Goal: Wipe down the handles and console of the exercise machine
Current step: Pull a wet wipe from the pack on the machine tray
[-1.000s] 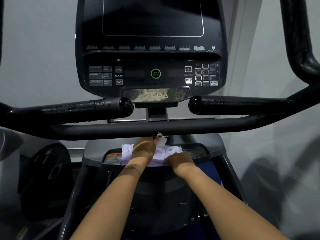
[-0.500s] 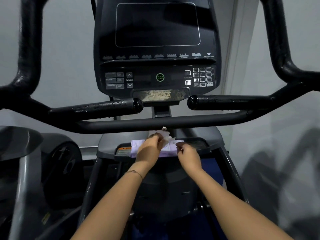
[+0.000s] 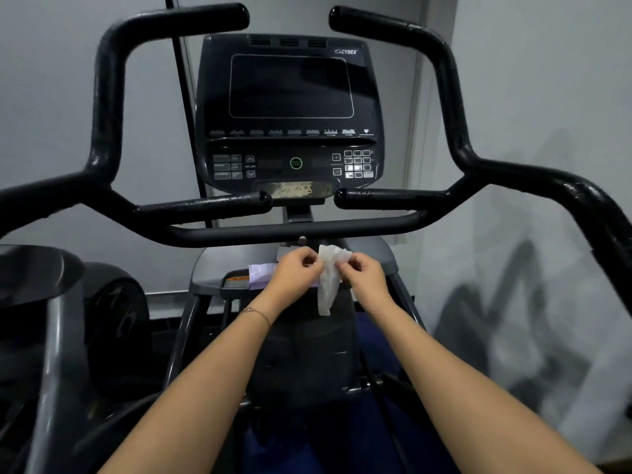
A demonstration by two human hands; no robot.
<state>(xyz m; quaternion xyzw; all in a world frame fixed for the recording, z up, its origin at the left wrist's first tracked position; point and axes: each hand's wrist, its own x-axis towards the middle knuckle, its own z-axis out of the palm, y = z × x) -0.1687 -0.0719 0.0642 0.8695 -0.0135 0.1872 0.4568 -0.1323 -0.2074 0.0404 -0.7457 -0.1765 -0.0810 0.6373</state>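
A black exercise machine fills the view, with its console (image 3: 290, 114) at top centre above a dusty label strip. Two short inner handles (image 3: 205, 205) (image 3: 393, 195) point toward each other just under the console, above a crossbar (image 3: 294, 230). Tall outer handles (image 3: 109, 97) (image 3: 448, 97) rise on both sides. Below the crossbar, my left hand (image 3: 295, 271) and my right hand (image 3: 364, 275) each pinch the top of a white wet wipe (image 3: 328, 278), which hangs down between them. A lilac wipe packet (image 3: 260, 275) lies on the grey shroud behind my left hand.
The grey shroud (image 3: 212, 268) carries an orange warning label (image 3: 236, 280). Another machine's grey frame (image 3: 58, 336) and dark round housing (image 3: 116, 319) stand at the left. A pale wall lies behind and to the right, with shadows on it.
Both hands left the packet and lifted a wipe out of it; the wipe now hangs free between them. The camera pulled back and tilted up, showing the tall outer handles.
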